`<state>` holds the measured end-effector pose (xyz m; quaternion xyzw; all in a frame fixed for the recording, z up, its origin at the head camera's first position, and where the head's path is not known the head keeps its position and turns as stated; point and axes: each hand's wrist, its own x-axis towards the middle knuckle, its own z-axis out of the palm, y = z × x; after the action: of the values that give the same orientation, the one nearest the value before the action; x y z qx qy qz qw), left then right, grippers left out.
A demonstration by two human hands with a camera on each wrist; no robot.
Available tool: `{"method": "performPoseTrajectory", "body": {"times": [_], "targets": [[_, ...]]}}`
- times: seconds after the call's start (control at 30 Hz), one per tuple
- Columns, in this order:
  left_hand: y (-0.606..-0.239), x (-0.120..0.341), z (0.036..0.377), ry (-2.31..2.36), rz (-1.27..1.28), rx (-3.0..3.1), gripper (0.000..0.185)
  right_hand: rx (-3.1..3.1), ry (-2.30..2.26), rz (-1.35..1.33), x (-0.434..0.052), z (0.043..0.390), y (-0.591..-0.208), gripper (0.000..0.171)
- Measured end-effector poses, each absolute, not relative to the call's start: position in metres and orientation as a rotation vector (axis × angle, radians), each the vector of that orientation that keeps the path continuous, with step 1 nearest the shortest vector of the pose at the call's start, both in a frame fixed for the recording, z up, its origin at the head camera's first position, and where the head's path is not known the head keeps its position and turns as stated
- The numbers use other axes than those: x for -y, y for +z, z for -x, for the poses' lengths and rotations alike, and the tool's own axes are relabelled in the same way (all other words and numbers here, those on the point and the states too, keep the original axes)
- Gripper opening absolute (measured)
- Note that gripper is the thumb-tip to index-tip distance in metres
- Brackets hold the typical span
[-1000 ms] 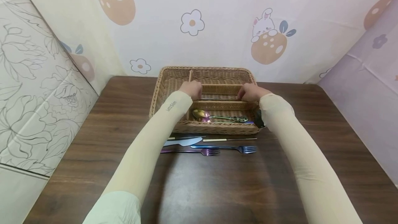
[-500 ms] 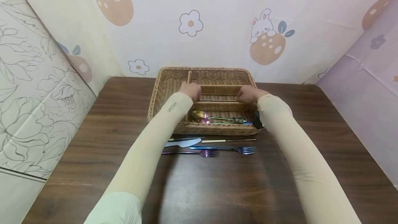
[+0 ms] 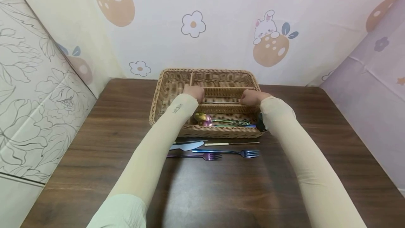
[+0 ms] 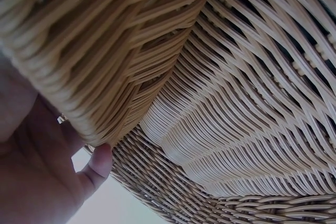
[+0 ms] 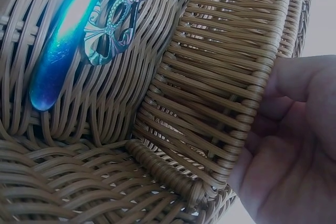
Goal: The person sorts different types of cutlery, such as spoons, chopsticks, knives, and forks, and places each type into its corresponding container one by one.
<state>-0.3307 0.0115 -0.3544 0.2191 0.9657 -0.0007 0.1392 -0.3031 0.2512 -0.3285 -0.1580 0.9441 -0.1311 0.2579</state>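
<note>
Wicker cutlery tray (image 3: 171, 80) at far table centre. Inner divider (image 3: 221, 105) long axis left-right. Left hand (image 3: 193, 92) gripping left end, right hand (image 3: 251, 96) gripping right end; equally near.

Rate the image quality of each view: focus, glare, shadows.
Head view: sharp and evenly lit, soft arm shadows on the table. Left wrist view: the basket fills the frame, slightly soft. Right wrist view: weave crisp, bluish glare on a handle.
</note>
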Motion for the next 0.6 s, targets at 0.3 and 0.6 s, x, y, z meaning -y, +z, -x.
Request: {"method": "performPoseTrajectory", "body": {"times": [0.3,0.6], "targets": [[-0.3515,-0.0124,0.3284,-0.009,-0.609,-2.788,0.031,-2.513,-0.35,0.463,-0.2505,0.3017,-0.3251,0.044],[-0.3488,-0.0108,0.3251,-0.024,-0.625,-2.797,0.031,-2.537,-0.342,0.436,-0.2494,0.302,-0.3273,0.045]]}}
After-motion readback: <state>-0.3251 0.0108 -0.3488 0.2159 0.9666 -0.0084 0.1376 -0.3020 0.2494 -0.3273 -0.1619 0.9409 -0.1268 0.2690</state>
